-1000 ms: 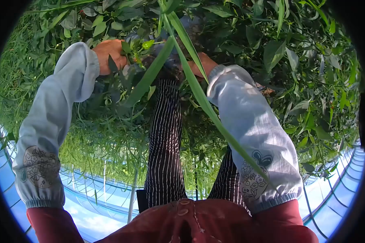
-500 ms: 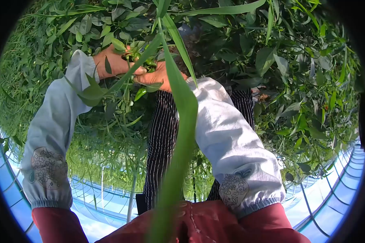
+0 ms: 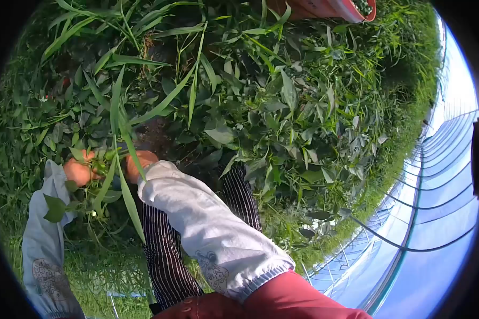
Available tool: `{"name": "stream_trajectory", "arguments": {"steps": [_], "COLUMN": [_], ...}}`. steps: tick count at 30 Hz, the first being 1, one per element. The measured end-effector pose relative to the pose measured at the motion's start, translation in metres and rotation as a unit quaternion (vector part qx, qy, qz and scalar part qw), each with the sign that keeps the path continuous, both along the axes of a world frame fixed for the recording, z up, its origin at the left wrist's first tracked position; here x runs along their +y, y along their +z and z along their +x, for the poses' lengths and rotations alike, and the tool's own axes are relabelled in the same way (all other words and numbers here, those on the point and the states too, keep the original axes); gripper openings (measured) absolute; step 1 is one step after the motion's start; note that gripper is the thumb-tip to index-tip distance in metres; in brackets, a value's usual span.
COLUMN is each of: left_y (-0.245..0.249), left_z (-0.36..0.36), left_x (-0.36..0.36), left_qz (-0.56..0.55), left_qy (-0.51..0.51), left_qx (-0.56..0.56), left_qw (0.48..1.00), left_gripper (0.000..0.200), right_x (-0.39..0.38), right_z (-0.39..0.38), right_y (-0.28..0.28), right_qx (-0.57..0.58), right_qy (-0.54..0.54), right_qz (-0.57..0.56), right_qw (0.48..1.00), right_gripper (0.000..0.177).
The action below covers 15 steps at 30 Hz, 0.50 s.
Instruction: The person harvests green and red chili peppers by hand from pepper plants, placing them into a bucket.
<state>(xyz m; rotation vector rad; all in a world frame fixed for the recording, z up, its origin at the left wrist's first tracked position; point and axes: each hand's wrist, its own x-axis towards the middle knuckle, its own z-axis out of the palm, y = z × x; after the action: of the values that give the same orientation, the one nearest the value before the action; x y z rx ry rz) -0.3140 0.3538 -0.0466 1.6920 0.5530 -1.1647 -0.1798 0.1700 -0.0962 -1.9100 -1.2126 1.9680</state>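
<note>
Among the leaves at left, my left hand [image 3: 79, 170] is curled at a pepper plant, its fingers partly covered by foliage. Light green peppers [image 3: 110, 155] show at its fingertips, blurred and half hidden. My right hand [image 3: 140, 164] is closed just to the right of them, a small gap from the left. What its fingers hold is hidden behind grass blades. Long grass blades [image 3: 129, 198] cross in front of both hands. Below the left hand hangs a broad pepper leaf [image 3: 54, 208].
A red container [image 3: 332, 8] with green contents stands at the top edge. Dense pepper plants [image 3: 287, 122] and weeds surround me. My striped trouser legs [image 3: 162, 255] are below the hands. Curved greenhouse ribs [image 3: 410, 212] rise at right.
My view has swung right, so both hands now appear lower and farther left. The red container has come into view. My hands are slightly farther apart.
</note>
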Motion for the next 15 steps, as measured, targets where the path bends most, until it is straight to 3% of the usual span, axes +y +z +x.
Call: {"name": "stream_trajectory", "arguments": {"steps": [1, 2, 3, 4, 5, 7, 8, 9, 11, 12, 14, 15], "left_y": [0.022, 0.018, 0.011, 0.017, 0.013, -0.004, -0.018, -0.063, -0.147, -0.116, -0.093, -0.092], "left_z": [0.014, 0.008, -0.002, 0.01, 0.011, 0.004, -0.004, -0.045, -0.121, -0.095, -0.076, -0.074], "left_x": [0.001, 0.003, 0.004, 0.002, -0.001, -0.007, -0.009, -0.017, -0.031, -0.04, -0.037, -0.03], "left_qz": [0.078, 0.096, 0.049, 0.07, 0.073, 0.053, 0.027, -0.029, -0.167, -0.259, -0.326, -0.315], "left_qy": [-0.079, -0.129, -0.03, -0.077, -0.067, 0.002, 0.063, 0.208, 0.477, 0.638, 0.768, 0.77], "left_qx": [-0.02, -0.054, -0.072, -0.039, -0.038, -0.043, -0.05, -0.063, -0.103, -0.052, 0.046, 0.095], "left_qw": [0.994, 0.985, 0.996, 0.994, 0.994, 0.998, 0.996, 0.976, 0.857, 0.723, 0.549, 0.547], "left_gripper": [0.033, 0.031, 0.03, 0.034, 0.033, 0.031, 0.03, 0.027, 0.021, 0.019, 0.016, 0.016], "right_x": [0.012, 0.004, 0.003, 0.002, 0.013, 0.028, 0.027, 0.026, 0.029, 0.032, 0.039, 0.043], "right_z": [0.034, 0.029, 0.044, 0.058, 0.074, 0.146, 0.171, 0.195, 0.259, 0.295, 0.369, 0.406], "right_y": [0.038, 0.025, 0.039, 0.048, 0.065, 0.127, 0.135, 0.142, 0.169, 0.188, 0.217, 0.229], "right_qx": [0.006, -0.001, 0.068, 0.239, 0.326, 0.368, 0.405, 0.442, 0.469, 0.451, 0.385, 0.346], "right_qy": [0.017, -0.021, -0.16, -0.32, -0.435, -0.487, -0.51, -0.529, -0.562, -0.582, -0.623, -0.635], "right_qz": [-0.066, -0.033, -0.02, -0.052, -0.103, -0.163, -0.112, -0.062, 0.014, 0.048, 0.101, 0.124], "right_qw": [0.998, 0.999, 0.985, 0.915, 0.833, 0.775, 0.751, 0.722, 0.681, 0.675, 0.674, 0.68], "right_gripper": [0.036, 0.041, 0.027, 0.028, 0.028, 0.03, 0.033, 0.036, 0.034, 0.034, 0.035, 0.035]}}
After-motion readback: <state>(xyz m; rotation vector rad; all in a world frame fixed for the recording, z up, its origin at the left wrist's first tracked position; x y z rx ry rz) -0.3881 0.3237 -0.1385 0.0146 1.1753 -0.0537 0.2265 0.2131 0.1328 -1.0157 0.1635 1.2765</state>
